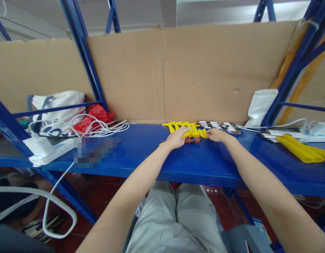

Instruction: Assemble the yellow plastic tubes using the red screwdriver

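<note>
grey trousers [175,221] take up the bottom middle, two legs reaching to the front of one blue shelf [140,142]. on it, two bare hands meet at one pile of yellow pieces [194,132]: the left hand [176,137] lies over the left side, its fingers partly hidden, and the right hand [216,135] curls its fingertips at the right end; i cannot tell whether either grips a piece. the pile is too jumbled to count. behind it show at least three yellow t-shaped pieces [171,128]. one red-and-black handle [192,140] lies just in front, its left end hidden by the left hand. white-and-black pieces [208,124] overlap beyond, their number unclear. of three yellow tubes [299,149], the right edge cuts off one. a pixelated patch [96,151] hides some of the shelf at left.
</note>
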A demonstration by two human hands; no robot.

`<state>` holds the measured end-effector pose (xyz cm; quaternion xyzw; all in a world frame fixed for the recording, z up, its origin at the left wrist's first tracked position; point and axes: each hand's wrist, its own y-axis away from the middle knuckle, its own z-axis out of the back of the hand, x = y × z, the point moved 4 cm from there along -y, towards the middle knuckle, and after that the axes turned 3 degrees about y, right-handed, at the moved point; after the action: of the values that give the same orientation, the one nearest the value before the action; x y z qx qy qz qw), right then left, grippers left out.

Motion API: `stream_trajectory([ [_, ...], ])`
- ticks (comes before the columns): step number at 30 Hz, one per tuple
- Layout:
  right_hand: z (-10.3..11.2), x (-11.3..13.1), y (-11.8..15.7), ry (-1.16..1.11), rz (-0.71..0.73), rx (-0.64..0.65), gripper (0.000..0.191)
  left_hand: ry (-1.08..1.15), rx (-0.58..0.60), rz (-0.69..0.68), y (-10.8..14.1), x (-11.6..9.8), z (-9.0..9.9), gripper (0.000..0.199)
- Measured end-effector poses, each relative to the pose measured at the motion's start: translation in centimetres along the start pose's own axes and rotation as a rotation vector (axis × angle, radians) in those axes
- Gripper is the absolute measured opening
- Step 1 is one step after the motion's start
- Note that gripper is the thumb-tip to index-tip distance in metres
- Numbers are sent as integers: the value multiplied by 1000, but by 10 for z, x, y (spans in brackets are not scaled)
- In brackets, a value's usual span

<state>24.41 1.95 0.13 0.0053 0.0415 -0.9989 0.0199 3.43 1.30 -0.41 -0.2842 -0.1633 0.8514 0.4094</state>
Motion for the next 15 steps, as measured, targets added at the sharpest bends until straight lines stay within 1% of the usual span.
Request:
stream_trajectory([
  [3, 10, 3, 4, 3, -43, -98, 29, -19, -6, -1, 1, -1, 1, 64],
  [5, 17, 7, 6, -42, -25, -199, 28, -25, -11, -7, 0, -1, 1, 65],
  [7, 23, 15, 10, -133, 62, -305, 28, -20, -16, 0, 0, 0, 1, 64],
  [9, 26, 26, 13, -275, 175, -369, 29, -18, -21, 27, -1, 1, 1, 63],
  [11, 24, 38, 14, -458, 269, -346, 31, -28, -36, 59, -1, 4, 1, 64],
  [13, 21, 47, 14, -611, 329, -305, 35, -48, -64, 77, -1, 5, 3, 66],
  [15, 18, 54, 15, -650, 361, -321, 34, -72, -90, 89, -1, 4, 5, 67],
])
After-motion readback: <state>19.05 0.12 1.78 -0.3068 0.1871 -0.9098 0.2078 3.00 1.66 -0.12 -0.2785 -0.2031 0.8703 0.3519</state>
